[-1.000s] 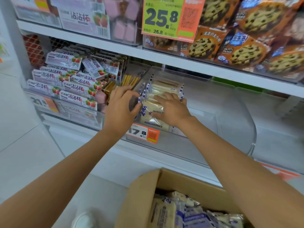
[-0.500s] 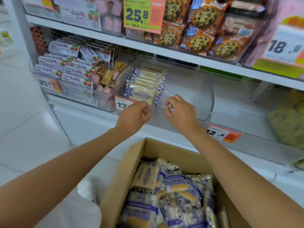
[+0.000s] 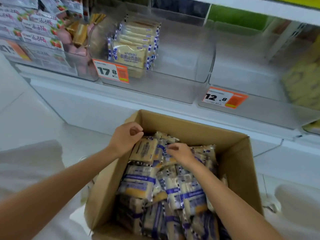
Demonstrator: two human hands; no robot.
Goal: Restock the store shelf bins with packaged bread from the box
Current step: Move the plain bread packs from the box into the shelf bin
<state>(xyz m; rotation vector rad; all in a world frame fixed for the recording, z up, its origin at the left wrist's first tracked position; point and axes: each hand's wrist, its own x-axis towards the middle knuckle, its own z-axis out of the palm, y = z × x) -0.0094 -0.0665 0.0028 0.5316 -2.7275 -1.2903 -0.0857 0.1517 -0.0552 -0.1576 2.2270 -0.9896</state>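
An open cardboard box (image 3: 239, 163) on the floor holds several packets of bread in clear wrap with blue-and-white stripes. My left hand (image 3: 127, 138) hovers at the box's far left corner with its fingers loosely curled, over the corner of a tan bread packet (image 3: 144, 150), and holds nothing that I can see. My right hand (image 3: 181, 154) lies on the packets beside it, fingertips down on a blue-striped packet (image 3: 161, 149); whether it grips is unclear. In the clear shelf bin (image 3: 181, 73) above, a row of the same bread packets (image 3: 131, 56) stands at the left side.
Orange price tags 17.8 (image 3: 110, 71) and 12.8 (image 3: 223, 98) hang on the bin fronts. Strawberry snack boxes (image 3: 36, 30) fill the bin to the left. Another clear bin (image 3: 251, 70) sits to the right, with yellowish packets (image 3: 304, 80) at its far right. White floor surrounds the box.
Both hands have left the shelf bin empty and dropped down into the box, onto the bread packets. The view has tilted down toward the box.
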